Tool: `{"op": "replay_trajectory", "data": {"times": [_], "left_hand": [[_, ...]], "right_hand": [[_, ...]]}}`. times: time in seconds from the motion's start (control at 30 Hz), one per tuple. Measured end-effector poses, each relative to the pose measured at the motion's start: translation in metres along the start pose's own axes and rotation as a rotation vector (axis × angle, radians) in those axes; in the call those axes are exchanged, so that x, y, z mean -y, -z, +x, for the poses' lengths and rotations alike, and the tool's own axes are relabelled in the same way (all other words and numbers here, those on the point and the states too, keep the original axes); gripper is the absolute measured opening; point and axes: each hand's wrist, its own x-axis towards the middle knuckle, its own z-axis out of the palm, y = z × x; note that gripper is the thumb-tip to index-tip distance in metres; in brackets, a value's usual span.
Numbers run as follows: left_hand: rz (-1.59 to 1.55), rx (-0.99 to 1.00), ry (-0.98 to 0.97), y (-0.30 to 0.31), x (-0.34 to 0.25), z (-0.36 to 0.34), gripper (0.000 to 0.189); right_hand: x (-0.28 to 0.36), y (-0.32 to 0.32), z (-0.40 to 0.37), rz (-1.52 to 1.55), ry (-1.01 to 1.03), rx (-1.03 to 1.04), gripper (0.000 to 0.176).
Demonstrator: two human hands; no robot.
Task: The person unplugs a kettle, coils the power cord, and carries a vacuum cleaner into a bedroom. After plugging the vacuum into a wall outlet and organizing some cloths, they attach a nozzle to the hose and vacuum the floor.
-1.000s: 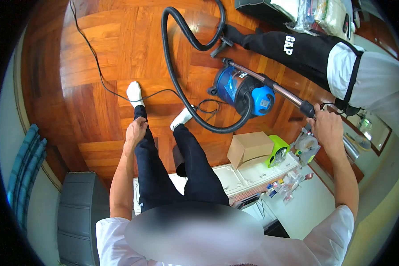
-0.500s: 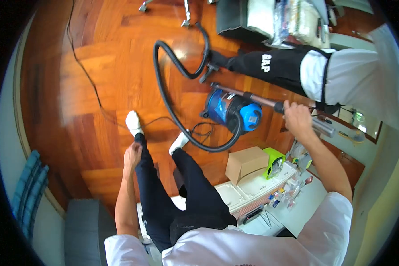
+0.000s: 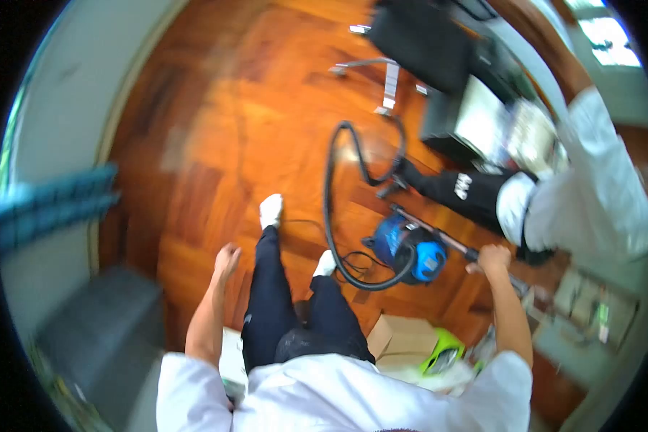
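Note:
My right hand [image 3: 495, 259] is closed around the metal vacuum cleaner wand [image 3: 439, 234], which slants down to the left. Below the wand, the blue and black vacuum cleaner [image 3: 409, 248] rests on the wooden floor, and its black hose [image 3: 330, 191] curves out in a large loop. My left hand [image 3: 227, 259] hangs beside my left leg with its fingers curled. Nothing shows in it, though the view is blurred. A floor nozzle [image 3: 392, 189] lies by the other person's foot.
Another person in black trousers [image 3: 461, 194] stands at right, one arm raised. Behind are a wheeled chair [image 3: 389, 79] and a black box [image 3: 446, 129]. A cardboard box [image 3: 403, 337] and green item [image 3: 443, 353] sit near my right side. A grey bench [image 3: 101, 309] stands left.
My view has swung left, so the floor, vacuum cleaner and other person appear farther right and lower. The other person's raised arm has come into view. My right hand still grips the wand.

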Motion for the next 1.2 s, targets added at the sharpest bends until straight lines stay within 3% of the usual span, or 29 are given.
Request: {"op": "replay_trajectory", "data": {"times": [0.07,0.1,0.13,0.17,0.2,0.3,0.4,0.47,0.5,0.53,0.57,0.6,0.63,0.67,0.7,0.73,0.77,0.83,0.97,1.1,1.17,1.2], "left_hand": [[-0.088,-0.116,0.062,0.017,-0.019,-0.042,0.031],[-0.119,-0.114,0.168,0.019,-0.024,-0.06,0.032],[-0.122,-0.126,0.205,0.02,-0.028,-0.082,0.033],[-0.152,-0.173,0.231,0.016,-0.03,-0.109,0.033],[-0.19,-0.218,0.271,0.01,-0.032,-0.13,0.033],[-0.271,-0.272,0.37,-0.028,-0.021,-0.205,0.032],[-0.367,-0.254,0.41,-0.054,-0.014,-0.276,0.029],[-0.305,-0.315,0.459,-0.098,0.021,-0.32,0.03],[-0.476,-0.241,0.589,-0.103,0.015,-0.349,0.028],[-0.409,-0.341,0.491,-0.135,0.042,-0.369,0.028],[-0.497,-0.18,0.701,-0.13,0.032,-0.391,0.028],[-0.369,-0.036,0.694,-0.165,0.072,-0.395,0.025],[-0.068,0.077,0.388,-0.195,0.103,-0.405,0.022],[0.184,-0.081,0.161,-0.214,0.109,-0.42,0.021],[-0.105,0.066,0.459,-0.181,0.068,-0.433,0.024],[-0.126,-0.294,-0.06,-0.191,0.065,-0.422,0.026],[-0.183,-0.112,0.288,-0.216,0.111,-0.431,0.026],[-0.192,-0.053,0.343,-0.19,0.11,-0.408,0.025],[-0.212,-0.052,0.298,-0.115,0.098,-0.336,0.024],[-0.314,-0.12,0.131,-0.021,0.078,-0.24,0.022],[-0.539,-0.162,0.049,0.043,0.058,-0.193,0.022],[-0.658,0.042,0.535,0.083,0.044,-0.164,0.012]], "right_hand": [[-0.015,-0.006,-0.01,-0.067,0.052,-0.167,0.067],[-0.035,-0.043,0.023,-0.048,0.04,-0.198,0.073],[-0.017,0.02,-0.03,-0.015,-0.022,0.02,0.083],[-0.039,-0.006,-0.019,-0.076,0.021,-0.063,0.098],[-0.041,0.004,-0.016,-0.163,0.093,-0.148,0.098],[-0.046,0.012,-0.044,-0.127,0.006,0.158,0.098],[-0.055,0.009,-0.03,-0.008,-0.07,0.168,0.098],[-0.06,0.015,-0.039,-0.032,-0.055,0.066,0.099],[-0.058,0.012,-0.045,-0.051,-0.046,-0.017,0.099],[-0.061,0.015,-0.046,-0.065,-0.025,-0.081,0.098],[-0.058,0.021,-0.047,-0.077,0.015,-0.123,0.097],[-0.059,0.022,-0.048,-0.082,0.058,-0.141,0.096],[-0.062,0.019,-0.049,-0.079,0.079,-0.149,0.095],[-0.064,0.02,-0.049,-0.062,0.099,-0.146,0.094],[-0.065,0.019,-0.052,-0.032,0.106,-0.132,0.093],[-0.067,0.019,-0.056,0.012,0.1,-0.12,0.091],[-0.064,0.019,-0.059,0.06,0.083,-0.105,0.09],[-0.052,0.042,-0.092,0.124,-0.015,-0.071,0.085],[-0.046,0.025,-0.085,0.243,-0.083,-0.018,0.073],[-0.028,0.022,-0.107,0.378,-0.252,-0.327,0.055],[-0.023,0.011,-0.109,0.421,-0.293,-0.524,0.05],[-0.022,0.009,-0.114,0.411,-0.318,-0.527,0.047]]}}
